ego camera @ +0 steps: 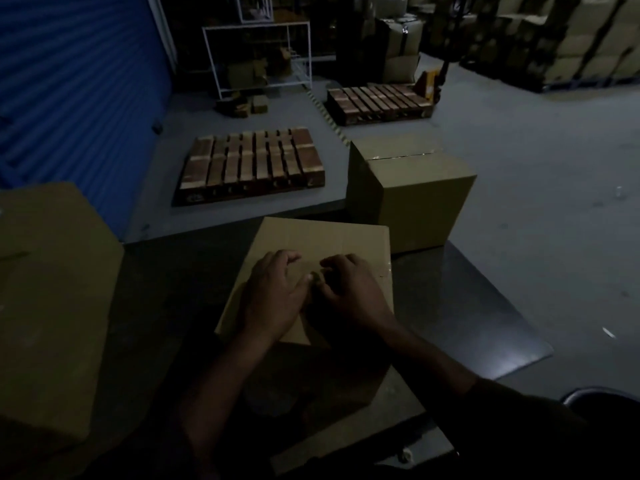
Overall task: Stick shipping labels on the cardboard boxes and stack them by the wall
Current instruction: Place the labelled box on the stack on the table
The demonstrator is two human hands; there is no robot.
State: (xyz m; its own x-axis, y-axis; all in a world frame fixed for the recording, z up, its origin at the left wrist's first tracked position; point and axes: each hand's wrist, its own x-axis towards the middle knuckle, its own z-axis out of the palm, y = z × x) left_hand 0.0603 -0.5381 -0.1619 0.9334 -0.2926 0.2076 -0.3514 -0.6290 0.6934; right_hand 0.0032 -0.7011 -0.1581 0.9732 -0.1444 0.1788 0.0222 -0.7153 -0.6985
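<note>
A closed cardboard box (322,240) stands on the dark table (460,306) in front of me. Both my hands lie on its top. My left hand (273,292) rests there with its fingers bent, fingertips touching the cardboard. My right hand (349,289) is beside it, its fingers curled down near the left thumb. The light is too dim to show a label under them. A second, taller box (415,195) stands at the table's far right edge. A third large box (45,306) fills the left side.
Two wooden pallets (252,164) (377,102) lie on the grey floor beyond the table. A blue roller door (76,91) is at the left. A white rack (256,57) and stacked cartons (571,43) stand at the back.
</note>
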